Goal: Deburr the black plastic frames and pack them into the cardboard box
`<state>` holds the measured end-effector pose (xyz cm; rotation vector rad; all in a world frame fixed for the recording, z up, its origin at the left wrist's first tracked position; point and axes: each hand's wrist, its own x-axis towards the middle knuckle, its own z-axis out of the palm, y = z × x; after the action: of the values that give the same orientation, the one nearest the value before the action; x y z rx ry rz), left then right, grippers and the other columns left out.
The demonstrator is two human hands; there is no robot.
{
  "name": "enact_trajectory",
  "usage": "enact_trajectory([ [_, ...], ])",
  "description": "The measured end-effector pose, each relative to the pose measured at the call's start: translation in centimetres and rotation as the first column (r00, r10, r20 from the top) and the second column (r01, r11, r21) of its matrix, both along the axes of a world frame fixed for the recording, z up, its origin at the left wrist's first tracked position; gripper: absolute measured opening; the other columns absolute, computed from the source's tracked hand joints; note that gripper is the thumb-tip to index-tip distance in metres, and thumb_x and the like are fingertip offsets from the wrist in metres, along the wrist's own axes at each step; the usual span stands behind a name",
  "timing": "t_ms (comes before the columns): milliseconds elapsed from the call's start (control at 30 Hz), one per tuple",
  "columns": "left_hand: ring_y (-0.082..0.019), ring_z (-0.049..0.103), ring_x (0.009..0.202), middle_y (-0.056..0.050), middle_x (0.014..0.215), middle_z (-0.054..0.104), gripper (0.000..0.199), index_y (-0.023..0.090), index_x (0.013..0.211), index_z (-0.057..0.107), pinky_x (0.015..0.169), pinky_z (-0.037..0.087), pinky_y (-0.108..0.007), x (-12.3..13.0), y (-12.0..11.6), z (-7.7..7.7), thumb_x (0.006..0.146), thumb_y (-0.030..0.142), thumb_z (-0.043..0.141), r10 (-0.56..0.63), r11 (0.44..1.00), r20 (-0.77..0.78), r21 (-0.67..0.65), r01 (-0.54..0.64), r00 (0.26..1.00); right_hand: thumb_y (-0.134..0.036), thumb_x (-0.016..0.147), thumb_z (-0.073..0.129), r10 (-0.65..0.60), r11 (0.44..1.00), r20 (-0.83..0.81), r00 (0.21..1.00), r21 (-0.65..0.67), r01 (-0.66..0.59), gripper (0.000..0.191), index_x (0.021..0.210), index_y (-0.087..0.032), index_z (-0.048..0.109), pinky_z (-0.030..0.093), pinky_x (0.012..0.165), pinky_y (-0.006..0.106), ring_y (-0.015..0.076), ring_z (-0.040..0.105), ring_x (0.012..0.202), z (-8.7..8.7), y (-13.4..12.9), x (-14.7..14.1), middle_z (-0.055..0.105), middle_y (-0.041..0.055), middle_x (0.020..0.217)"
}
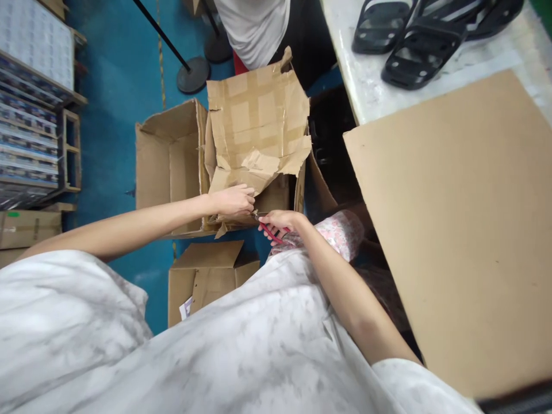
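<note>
My left hand [233, 200] is closed at the lower edge of a torn, taped cardboard flap [259, 115]; what lies between its fingers is hidden. Just to its right, my right hand [282, 221] grips red-handled pliers [271, 233]. Their small dark jaws point left, close beside the left fingertips. Beneath both hands is the cardboard box [276, 195] that the flap partly covers. An opened cardboard box [153, 167] stands against it on the left.
A smaller box [181, 279] with flaps up sits below. At right, a large cardboard sheet [452, 230] overlaps a white table [345, 34] bearing black plastic parts [422, 52]. A person [259, 29] is across from me. Pole bases [193, 75] and loaded pallets [34, 115] stand on the blue floor.
</note>
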<state>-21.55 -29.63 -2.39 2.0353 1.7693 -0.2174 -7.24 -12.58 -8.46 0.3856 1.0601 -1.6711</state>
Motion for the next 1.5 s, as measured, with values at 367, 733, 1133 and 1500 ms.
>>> enact_trajectory([
  [367,-0.022,0.055,0.091,-0.007,0.091,0.075,0.032,0.023,0.085,0.074,0.085,0.037,-0.033,-0.8,1.0,1.5,0.104,0.031,0.05,0.025,1.0,0.106,-0.01,-0.024,0.994,-0.049,0.107,0.043,-0.384,0.899,0.051,0.922,-0.207,0.386,0.036,0.093,-0.02,0.058,0.044,0.043,0.021,0.0102,0.05,0.045,5.7,-0.9,11.0,0.054,-0.0038,0.064],
  [733,-0.031,0.054,0.116,-0.012,0.098,0.077,0.013,0.02,0.074,0.073,0.086,0.036,-0.037,4.6,2.4,-1.3,0.072,0.025,0.085,-0.01,0.985,-0.3,-0.166,-0.041,0.954,-0.039,0.107,0.049,-0.374,0.909,-0.154,0.915,0.134,0.395,0.023,0.096,-0.02,0.054,0.058,0.057,0.024,0.0155,0.071,0.062,1.8,-0.4,10.9,0.072,0.0036,0.079],
  [1133,-0.024,0.053,0.091,-0.007,0.079,0.069,0.015,0.021,0.075,0.066,0.075,0.033,-0.037,-1.0,-3.1,5.9,0.088,0.027,0.073,0.064,0.997,-0.242,0.061,-0.05,0.968,-0.036,0.108,0.049,-0.238,0.956,-0.174,0.955,0.129,0.262,0.023,0.092,-0.02,0.053,0.061,0.055,0.029,0.0187,0.072,0.058,-0.2,-2.0,6.5,0.073,0.0055,0.073],
  [1500,-0.025,0.054,0.095,-0.007,0.08,0.07,0.018,0.021,0.074,0.067,0.078,0.033,-0.04,-2.2,-2.0,4.9,0.091,0.028,0.068,0.037,0.997,-0.196,0.068,-0.024,0.98,-0.035,0.106,0.053,-0.111,0.984,-0.013,0.994,-0.143,0.108,0.024,0.092,-0.016,0.059,0.067,0.068,0.04,0.0213,0.078,0.072,-2.2,-6.1,2.8,0.078,0.0109,0.085],
])
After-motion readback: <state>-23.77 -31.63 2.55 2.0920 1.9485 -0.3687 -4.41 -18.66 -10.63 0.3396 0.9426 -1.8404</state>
